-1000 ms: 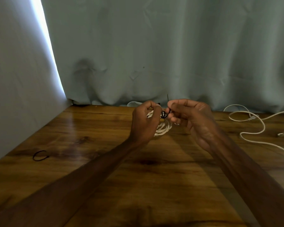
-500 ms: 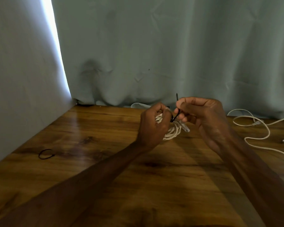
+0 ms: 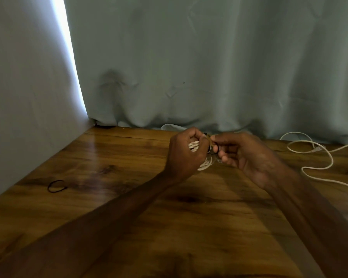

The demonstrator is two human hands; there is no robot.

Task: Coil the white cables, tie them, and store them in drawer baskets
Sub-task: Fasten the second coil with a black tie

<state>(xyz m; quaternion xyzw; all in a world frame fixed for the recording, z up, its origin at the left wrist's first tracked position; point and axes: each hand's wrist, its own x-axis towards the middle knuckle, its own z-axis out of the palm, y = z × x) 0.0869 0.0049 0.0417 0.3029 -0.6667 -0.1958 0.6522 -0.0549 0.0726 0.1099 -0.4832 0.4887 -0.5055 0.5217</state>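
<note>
Coiled white cable (image 3: 194,146) is sitting in the left hand (image 3: 184,155), held just above the counter (image 3: 169,217) at its far middle. The left hand's fingers are curling round the bundle. Loops are showing inside the fist, and more are hanging out below it.

The right hand (image 3: 247,157) is meeting it from the right. Its thumb and fingertips are pinching a thin black band (image 3: 211,151) right at the coil's side. The band is looping dark between the two hands. Cannot tell how many turns it is making round the coil, since the fingers are hiding that spot. The two hands are nearly touching, and both forearms are reaching in from the near edge.

A loose white cable (image 3: 317,149) is lying uncoiled on the counter, well apart to the right. It is snaking in open curves toward the right edge. A spare black band (image 3: 48,186) is lying flat on the wood far to the left, near a pale cloth wall (image 3: 24,97).

A grey-green curtain (image 3: 209,67) is hanging behind the counter, its hem touching the back edge. A bright strip of light is showing where the curtain and cloth wall are meeting.
</note>
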